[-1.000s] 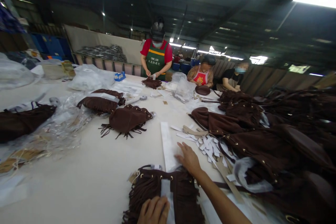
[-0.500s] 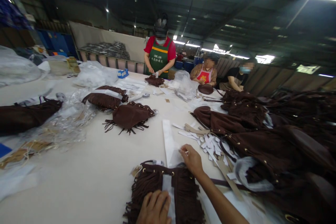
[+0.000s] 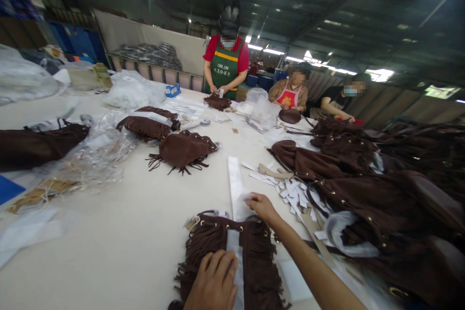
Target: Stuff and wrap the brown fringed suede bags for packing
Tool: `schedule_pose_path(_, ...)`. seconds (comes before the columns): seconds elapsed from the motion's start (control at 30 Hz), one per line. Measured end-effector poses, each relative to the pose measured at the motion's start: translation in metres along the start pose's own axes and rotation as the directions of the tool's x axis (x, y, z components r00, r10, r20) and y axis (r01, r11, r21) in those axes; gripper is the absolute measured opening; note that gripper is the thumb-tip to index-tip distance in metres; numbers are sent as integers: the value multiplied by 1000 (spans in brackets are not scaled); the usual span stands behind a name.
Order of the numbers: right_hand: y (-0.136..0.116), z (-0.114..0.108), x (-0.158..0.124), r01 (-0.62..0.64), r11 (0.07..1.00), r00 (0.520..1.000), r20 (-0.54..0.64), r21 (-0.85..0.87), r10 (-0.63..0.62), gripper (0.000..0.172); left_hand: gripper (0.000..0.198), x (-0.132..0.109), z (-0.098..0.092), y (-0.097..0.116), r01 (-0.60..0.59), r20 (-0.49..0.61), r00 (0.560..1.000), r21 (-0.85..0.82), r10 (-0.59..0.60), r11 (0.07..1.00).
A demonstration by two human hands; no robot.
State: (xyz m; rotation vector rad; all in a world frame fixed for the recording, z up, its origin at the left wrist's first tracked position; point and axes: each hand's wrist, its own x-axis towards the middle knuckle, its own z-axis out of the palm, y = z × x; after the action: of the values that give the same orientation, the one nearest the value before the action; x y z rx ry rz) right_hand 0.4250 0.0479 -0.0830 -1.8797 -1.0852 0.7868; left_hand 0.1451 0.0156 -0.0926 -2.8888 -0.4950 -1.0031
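Fringed bag [image 3: 259, 264], left hand [image 3: 215, 278] palm-down atop, right hand [image 3: 262, 207] beyond

The dark-brown fringed bag [image 3: 257, 257] is made of matt, suede-like material and set with shiny gold-coloured round metal eyelets [image 3: 241, 228]; crumpled clear wrappers [image 3: 105, 150] are made of glossy plastic.

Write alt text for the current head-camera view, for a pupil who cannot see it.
A person's left hand rests on a dark-brown fringed bag with metal eyelets; the right hand appears to pinch a thin white sheet just beyond it. More brown bags lie on the white table, heaped at right, with three co-workers beyond.
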Motion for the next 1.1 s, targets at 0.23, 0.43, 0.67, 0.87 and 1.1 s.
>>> schedule_pose_path(0.23, -20, 0, 16, -22, 999, 994, 109, 44, 17, 17, 29, -10, 20, 5, 25, -109, 994, -29, -28, 999)
schedule_pose_path(0.43, -20, 14, 28, -86, 990, 995, 63, 111, 79, 21, 30, -17, 33, 9, 50, -186, 981, -50, -59, 997)
schedule_pose_path(0.67, -15, 31, 38, -131, 988, 991, 23, 76, 130, 20, 31, -19, 39, 8, 36, -214, 976, -60, -48, 998)
schedule_pose_path(0.87, -23, 45, 51, -132, 991, 989, 70, 27, 130, 23, 30, -19, 44, 6, 13, -269, 963, -64, -30, 998)
schedule_pose_path(1.1, -41, 41, 37, -62, 989, 996, 72, 133, 52, 14, 33, -13, 26, 11, 80, -134, 987, -99, -93, 992)
